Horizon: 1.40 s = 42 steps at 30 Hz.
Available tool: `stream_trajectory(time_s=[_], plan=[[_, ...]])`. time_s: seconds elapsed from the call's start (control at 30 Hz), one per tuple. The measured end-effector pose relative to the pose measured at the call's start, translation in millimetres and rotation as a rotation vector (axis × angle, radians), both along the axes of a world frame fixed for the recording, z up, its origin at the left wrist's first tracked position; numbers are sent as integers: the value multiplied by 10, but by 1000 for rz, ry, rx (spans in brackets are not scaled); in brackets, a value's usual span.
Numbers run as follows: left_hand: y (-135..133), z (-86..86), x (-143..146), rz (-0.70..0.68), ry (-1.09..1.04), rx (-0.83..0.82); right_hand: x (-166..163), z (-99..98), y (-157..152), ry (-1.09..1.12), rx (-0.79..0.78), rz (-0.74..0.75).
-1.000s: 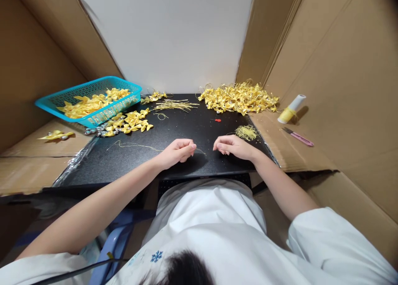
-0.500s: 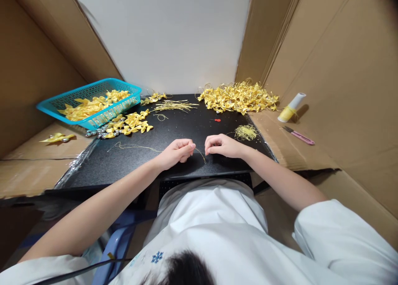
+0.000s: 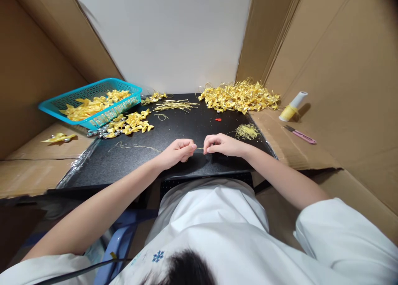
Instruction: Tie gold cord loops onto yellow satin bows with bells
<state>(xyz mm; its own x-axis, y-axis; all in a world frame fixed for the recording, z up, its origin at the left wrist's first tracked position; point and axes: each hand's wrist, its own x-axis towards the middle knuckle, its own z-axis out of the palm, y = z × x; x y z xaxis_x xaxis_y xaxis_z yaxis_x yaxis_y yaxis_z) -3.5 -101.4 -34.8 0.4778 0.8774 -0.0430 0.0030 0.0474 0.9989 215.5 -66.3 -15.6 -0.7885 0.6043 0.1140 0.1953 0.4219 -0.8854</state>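
Observation:
My left hand [image 3: 180,152] is closed in a pinch near the front edge of the black tabletop [image 3: 124,164]. It holds a thin yellow cord [image 3: 139,147], whose long loose end trails leftward over the table. A short stretch of this cord runs straight across the small gap to my right hand [image 3: 219,144]. There my thumb and fingertips are pinched on it. Both hands are just above the table, palms turned inward, and the cord inside the fingers is hidden.
At left stands a blue basket [image 3: 90,86] of yellow bows, with more bows [image 3: 137,122] beside it. Straight cords [image 3: 175,105], a heap of bows [image 3: 239,97], a red object [image 3: 218,119], and tangled cord [image 3: 246,131] lie beyond. At right are a spool [image 3: 293,106] and pink-handled snips [image 3: 300,135].
The cord end that hung loose from my left hand is now pinched by my right hand and drawn straight between them. My left hand has hardly moved.

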Motion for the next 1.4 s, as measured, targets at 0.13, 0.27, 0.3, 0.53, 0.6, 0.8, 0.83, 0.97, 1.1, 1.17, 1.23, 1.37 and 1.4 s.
stream_trajectory(time_s=[0.13,0.27,0.3,0.53,0.6,0.8,0.83,0.97,1.1,1.17,1.23,1.37,1.4], plan=[[10,-6,-2,-2,-4,0,194,6,22,-23,-6,-23],[10,-5,-2,0,-11,-6,327,15,-3,-67,39,-89],[8,-3,-1,2,-13,-8,352,18,-11,-80,51,-100],[6,13,3,17,-40,-31,499,26,3,-204,125,-118],[7,17,5,17,-41,-40,497,40,13,-223,144,-155],[3,31,13,19,-46,-62,100,70,-54,-85,183,-136],[4,30,11,19,-47,-67,3,60,-68,-65,178,-113],[15,18,-3,23,-53,-90,-247,4,-71,-26,109,-39],[16,29,1,20,-80,-124,-208,-9,16,61,2,30],[16,51,11,21,-108,-139,-154,-14,72,89,-13,22],[20,76,21,30,-141,-153,-121,-36,113,94,-13,-7],[41,101,26,59,-186,-176,-113,-98,114,47,65,-70],[47,99,23,67,-189,-179,-109,-103,103,34,97,-81]])
